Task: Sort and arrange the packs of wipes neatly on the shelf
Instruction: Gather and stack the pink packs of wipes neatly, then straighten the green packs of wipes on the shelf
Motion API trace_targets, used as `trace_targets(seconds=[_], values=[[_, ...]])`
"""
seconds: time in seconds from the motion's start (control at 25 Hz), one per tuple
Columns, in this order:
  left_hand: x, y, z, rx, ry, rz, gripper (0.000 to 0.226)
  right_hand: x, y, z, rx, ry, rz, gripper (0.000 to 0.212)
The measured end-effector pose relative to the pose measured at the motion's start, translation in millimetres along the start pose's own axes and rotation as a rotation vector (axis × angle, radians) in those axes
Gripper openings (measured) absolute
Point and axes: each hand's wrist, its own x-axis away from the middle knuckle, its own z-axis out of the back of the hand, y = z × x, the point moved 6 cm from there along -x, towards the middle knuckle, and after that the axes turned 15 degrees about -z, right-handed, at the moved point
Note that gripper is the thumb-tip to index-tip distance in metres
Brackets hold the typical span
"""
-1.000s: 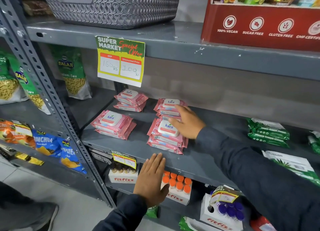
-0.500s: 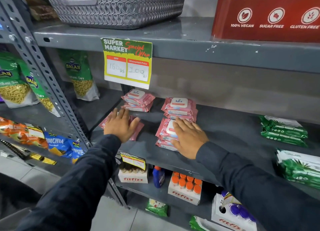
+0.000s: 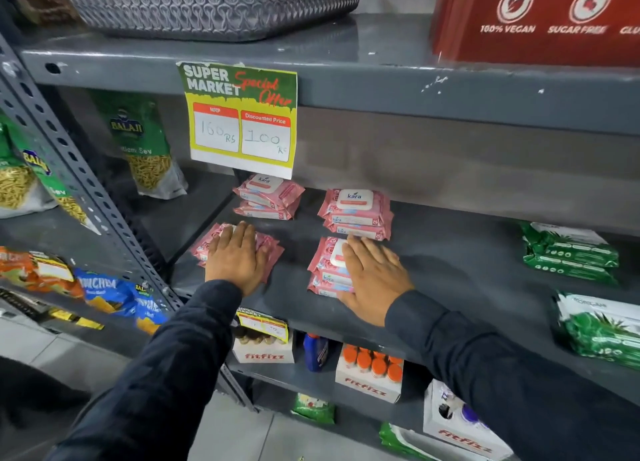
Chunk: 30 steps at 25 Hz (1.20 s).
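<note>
Four stacks of pink kara wipes packs lie on the grey shelf (image 3: 450, 270). The back left stack (image 3: 268, 197) and the back right stack (image 3: 355, 211) are untouched. My left hand (image 3: 237, 256) lies flat, palm down, on the front left stack (image 3: 272, 251) and hides most of it. My right hand (image 3: 372, 275) lies flat over the front right stack (image 3: 323, 268), its fingers on the white lid and its palm hanging past the stack's right side. Neither hand is closed around a pack.
Green wipes packs sit at the shelf's right, one pile at the back (image 3: 568, 251) and one nearer (image 3: 599, 325). A price sign (image 3: 240, 118) hangs from the shelf above. A perforated upright post (image 3: 79, 183) stands left. Fitfizz boxes (image 3: 369, 370) fill the shelf below.
My left hand rose from the shelf's front edge onto the front left stack. My right hand slid back from between the two right stacks onto the front one.
</note>
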Motion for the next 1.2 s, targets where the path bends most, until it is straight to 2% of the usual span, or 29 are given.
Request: trace_targets(seconds=[0.12, 0.2, 0.24, 0.32, 0.44, 0.56, 0.68, 0.8, 0.96, 1.04, 1.2], values=[[-2.6, -4.0, 0.5, 0.02, -0.078, 0.013, 0.063, 3.6, 2.9, 10.1, -0.031, -0.052, -0.012, 0.098], [-5.3, -9.4, 9.8, 0.016, -0.153, 0.02, 0.069, 11.6, 15.0, 25.8, -0.166, 0.004, -0.028, 0.101], [-6.3, -8.2, 19.1, 0.012, -0.143, 0.02, 0.071, 18.5, 28.5, 34.3, -0.258, 0.055, -0.056, 0.099], [-9.4, 12.5, 44.7, 0.036, 0.017, -0.027, 0.074, 34.1, 71.6, 43.6, -0.404, 0.131, -0.17, 0.093], [-12.9, 89.1, 68.1, 0.124, 0.175, -0.25, 0.076, 57.9, 154.5, 43.9, -0.362, 0.137, -0.373, 0.077], [-15.2, 187.9, 66.4, 0.132, 0.18, -0.497, 0.071, 80.6, 239.5, 44.9, -0.185, 0.103, -0.55, 0.058], [-18.1, 279.1, 49.3, 0.159, 0.14, -0.644, 0.067, 102.5, 299.8, 36.1, -0.079, -0.043, -0.615, 0.05], [-15.1, 360.6, 11.5, 0.196, -0.002, -0.717, 0.064, 128.4, 335.3, 23.4, -0.072, -0.123, -0.66, 0.052], [-4.0, 435.5, -33.2, 0.258, -0.16, -0.776, 0.065, 151.4, 342.2, 9.1, -0.118, -0.056, -0.645, 0.055], [-8.2, 456.4, -37.4, 0.322, -0.169, -0.748, 0.064, 152.8, 341.6, 5.5, -0.104, -0.012, -0.644, 0.055], [-23.3, 488.8, -23.1, 0.417, -0.139, -0.658, 0.071, 150.0, 337.5, 5.3, -0.175, -0.066, -0.612, 0.055]])
